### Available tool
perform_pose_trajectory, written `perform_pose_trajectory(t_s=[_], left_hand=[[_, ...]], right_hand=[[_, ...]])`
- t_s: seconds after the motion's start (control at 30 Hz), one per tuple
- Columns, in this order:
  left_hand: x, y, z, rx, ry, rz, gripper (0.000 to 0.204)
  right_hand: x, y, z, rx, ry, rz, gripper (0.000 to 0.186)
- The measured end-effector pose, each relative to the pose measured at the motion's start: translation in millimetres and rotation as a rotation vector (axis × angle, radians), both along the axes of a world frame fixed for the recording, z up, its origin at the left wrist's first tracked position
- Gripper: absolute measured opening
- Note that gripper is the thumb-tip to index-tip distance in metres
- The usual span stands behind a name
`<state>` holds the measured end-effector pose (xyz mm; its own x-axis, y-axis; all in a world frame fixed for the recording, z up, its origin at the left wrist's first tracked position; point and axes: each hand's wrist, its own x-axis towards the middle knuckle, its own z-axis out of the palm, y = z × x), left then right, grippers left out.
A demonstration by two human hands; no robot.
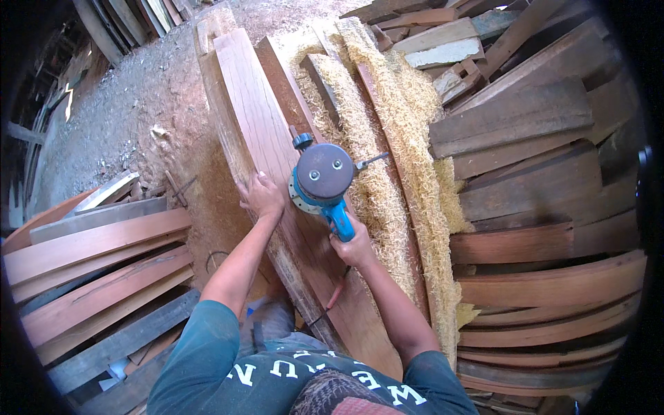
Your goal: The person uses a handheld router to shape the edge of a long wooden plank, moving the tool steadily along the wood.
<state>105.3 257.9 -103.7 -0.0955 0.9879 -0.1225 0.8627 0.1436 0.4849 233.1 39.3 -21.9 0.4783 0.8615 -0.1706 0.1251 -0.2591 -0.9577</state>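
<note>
My right hand (353, 243) is wrapped round the blue handle of a power tool that looks like a router (325, 173). It has a round dark top with two small round fittings, a black knob and a thin metal rod sticking out to the right. The tool is over the right edge of a long, curved reddish plank (252, 97). Just left of it, my left hand (264, 197) lies on the plank with its fingers reaching toward the left edge. A cord with a reddish section (336, 294) crosses the plank near my right forearm. The tool hides its own underside.
Pale wood shavings (408, 131) cover the boards right of the plank. Curved boards are stacked at right (553, 283) and at left (104, 238). Offcuts (443, 41) lie at the far right. Dusty ground (152, 90) stretches beyond the left stack.
</note>
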Motion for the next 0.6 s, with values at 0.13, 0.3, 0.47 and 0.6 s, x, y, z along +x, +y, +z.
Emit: perform_pose_trajectory(t_s=[0.13, 0.3, 0.47, 0.6], left_hand=[[-2.5, 3.4, -3.6, -0.048, 0.032, -0.002, 0.052], [2.4, 1.1, 11.9, -0.047, -0.032, 0.007, 0.054], [-5.3, 4.2, -24.4, -0.071, 0.042, -0.086, 0.053], [-6.1, 4.7, -18.3, -0.044, -0.061, -0.082, 0.052]], right_hand=[[5.4, 24.4, -4.8, 0.027, 0.022, 0.011, 0.028], [12.8, 53.0, -8.8, 0.018, 0.043, 0.022, 0.029], [22.0, 92.7, -14.3, 0.097, 0.120, -0.022, 0.042], [33.0, 162.2, 3.9, 0.032, 0.035, -0.029, 0.027]])
